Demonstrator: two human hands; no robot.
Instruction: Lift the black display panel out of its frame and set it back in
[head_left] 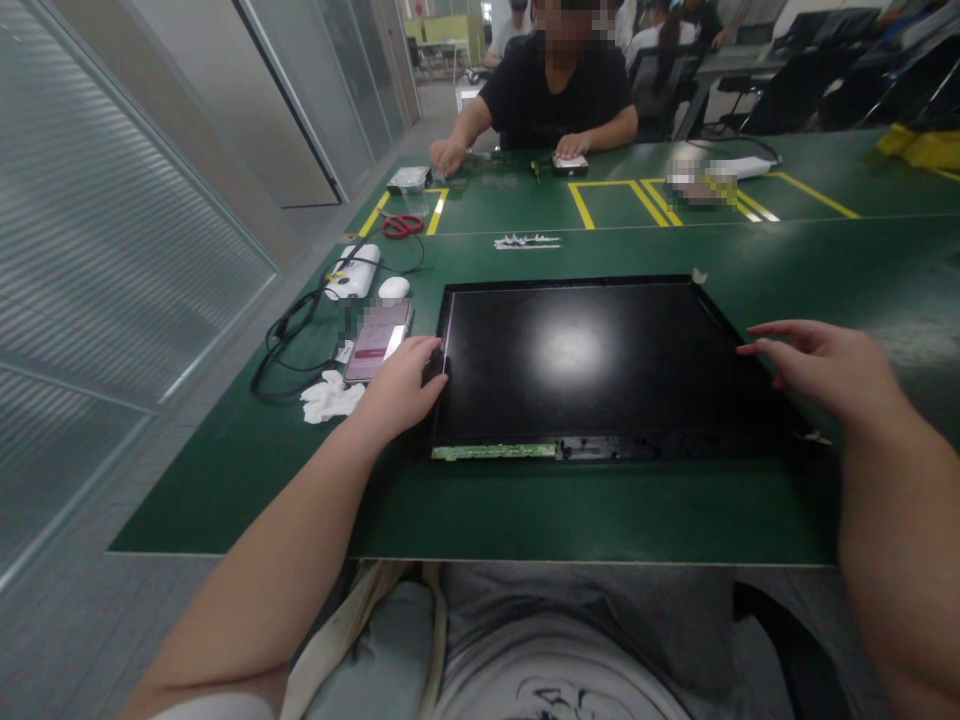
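Observation:
A black LCD panel [510,380] lies flat on the green table in front of me, its dark face up with a bright reflection. A narrow green circuit board [495,452] runs along the left part of its near edge. My left hand [405,385] grips the panel's left edge, fingertips and thumb at the frame. At the right edge is my right hand [821,365], fingers apart; its lower fingers are partly hidden, and whether they touch the frame I cannot tell. Small pale tabs [699,276] stick out at the panel's right corners.
Left of the panel are a phone [379,340], crumpled white tissue [330,397], a white mouse-like object [394,288], a white device [352,272] with black cable, and red-handled scissors [403,226]. Thin strips [527,241] lie beyond. A person in black [559,95] sits opposite.

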